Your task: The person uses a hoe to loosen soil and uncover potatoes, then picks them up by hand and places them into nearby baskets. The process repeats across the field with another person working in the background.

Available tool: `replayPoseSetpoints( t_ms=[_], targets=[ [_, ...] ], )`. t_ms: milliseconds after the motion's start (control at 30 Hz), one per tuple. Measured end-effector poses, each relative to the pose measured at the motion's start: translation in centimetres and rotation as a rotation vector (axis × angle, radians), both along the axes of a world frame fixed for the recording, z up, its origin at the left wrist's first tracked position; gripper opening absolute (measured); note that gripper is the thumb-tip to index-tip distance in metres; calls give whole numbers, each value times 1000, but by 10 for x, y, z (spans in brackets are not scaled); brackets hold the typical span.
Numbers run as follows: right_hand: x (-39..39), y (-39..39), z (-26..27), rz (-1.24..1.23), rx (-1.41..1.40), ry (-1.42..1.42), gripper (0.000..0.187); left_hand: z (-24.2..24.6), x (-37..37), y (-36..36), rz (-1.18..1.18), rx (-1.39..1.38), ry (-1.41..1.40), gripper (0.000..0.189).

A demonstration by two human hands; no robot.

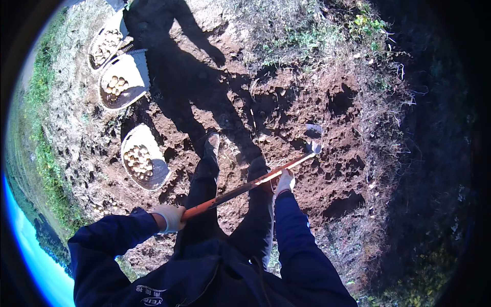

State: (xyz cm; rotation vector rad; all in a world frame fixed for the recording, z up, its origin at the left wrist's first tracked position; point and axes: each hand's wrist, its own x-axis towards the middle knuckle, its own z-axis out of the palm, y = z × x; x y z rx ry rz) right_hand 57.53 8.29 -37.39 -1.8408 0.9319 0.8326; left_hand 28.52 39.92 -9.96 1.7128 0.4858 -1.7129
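Note:
A long-handled hoe (241, 188) with a reddish wooden shaft slants across my legs. My left hand (170, 218), in a white glove, grips the shaft near its rear end. Further down, my right hand (285, 182), also gloved, closes around the shaft closer to the head. The metal hoe head (314, 147) rests at the broken brown soil (337, 144) on the right; whether its edge is sunk in is unclear. To the left, a woven basket (159, 147) holds a heap of potatoes (138, 161).
Two more baskets stand at upper left, one with a few potatoes (116, 85) and one with a larger pile (107, 44). My shoes (212, 141) are on loose clods. Dry weeds (307, 34) and a dark, shaded strip (429, 153) border the dug ground.

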Motion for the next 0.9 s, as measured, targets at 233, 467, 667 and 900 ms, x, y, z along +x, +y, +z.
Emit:
replayPoseSetpoints(
  t_ms=[233,467,667,900],
  targets=[
    [45,18,-66,384,43,23,24,-165,105,-91,303,-275,-153,56],
    [5,74,-214,777,-289,-149,58,-274,130,-140,540,-512,-74,68],
    [-4,120,-263,656,-314,-242,62,-324,122,-125,832,-285,-165,53],
    [-25,147,-178,719,348,214,43,-372,126,-92,1778,121,-65,57]
  ],
)
